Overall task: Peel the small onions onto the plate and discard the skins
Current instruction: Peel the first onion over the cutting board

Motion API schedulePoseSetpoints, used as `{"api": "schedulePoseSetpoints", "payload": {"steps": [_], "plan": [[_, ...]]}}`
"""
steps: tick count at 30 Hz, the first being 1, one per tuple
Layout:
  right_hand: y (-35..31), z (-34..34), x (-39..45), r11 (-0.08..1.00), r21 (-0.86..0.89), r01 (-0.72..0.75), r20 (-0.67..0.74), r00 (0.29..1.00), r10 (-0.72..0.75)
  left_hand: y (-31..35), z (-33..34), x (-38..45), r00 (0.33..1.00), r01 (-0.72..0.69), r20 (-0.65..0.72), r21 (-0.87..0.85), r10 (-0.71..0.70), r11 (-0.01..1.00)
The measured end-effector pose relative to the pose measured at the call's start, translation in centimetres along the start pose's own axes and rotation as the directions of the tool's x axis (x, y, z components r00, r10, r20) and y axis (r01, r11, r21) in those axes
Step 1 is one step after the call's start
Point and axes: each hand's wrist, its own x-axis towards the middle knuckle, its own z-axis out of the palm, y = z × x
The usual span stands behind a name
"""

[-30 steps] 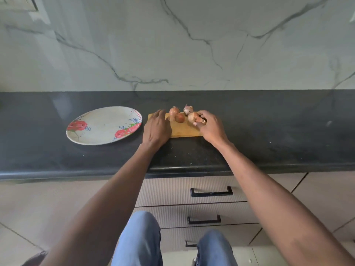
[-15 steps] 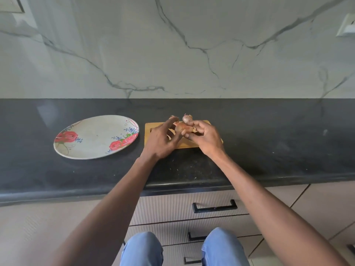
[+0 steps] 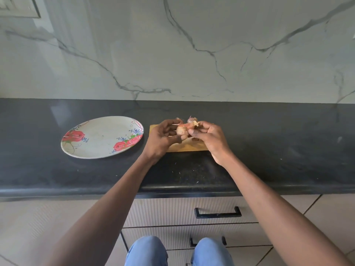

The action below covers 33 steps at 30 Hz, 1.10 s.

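Observation:
A small brown onion [image 3: 182,132] is held just above the wooden cutting board [image 3: 187,147]. My left hand [image 3: 162,138] grips it from the left with curled fingers. My right hand [image 3: 209,138] pinches the onion and a strip of its papery skin from the right. Behind my hands, the tips of two more unpeeled onions show on the board: one onion [image 3: 191,119] and another onion [image 3: 179,119]. The flower-patterned plate [image 3: 101,137] lies to the left of the board, with nothing on it.
The board and plate sit on a dark stone counter [image 3: 269,150] backed by a marble wall. Small skin flecks lie on the counter near its front edge. Drawers with black handles [image 3: 218,213] are below, and my knees show at the bottom.
My right hand lifted one onion off the board. My left hand came off the board to grip it too, and both now hold it above the board.

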Motion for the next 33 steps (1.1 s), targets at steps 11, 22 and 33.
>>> {"api": "schedulePoseSetpoints", "payload": {"steps": [11, 22, 33], "plan": [[-1.9, 1.7, 4.7, 1.000, 0.006, -0.004, 0.190, 0.982, 0.003, -0.1, -2.2, 3.7, 0.981, 0.081, -0.146, -0.299, -0.130, 0.951], [-0.7, 2.4, 4.3, 0.964, -0.176, 0.198, 0.022, 0.980, -0.197, -0.1, -2.0, 3.9, 0.968, 0.176, -0.096, -0.393, -0.230, 0.903], [-0.7, 2.5, 4.2, 0.978, -0.150, 0.143, -0.001, 0.989, -0.145, 0.8, -2.1, 3.5, 0.956, 0.230, -0.062, -0.448, -0.287, 0.864]]}}
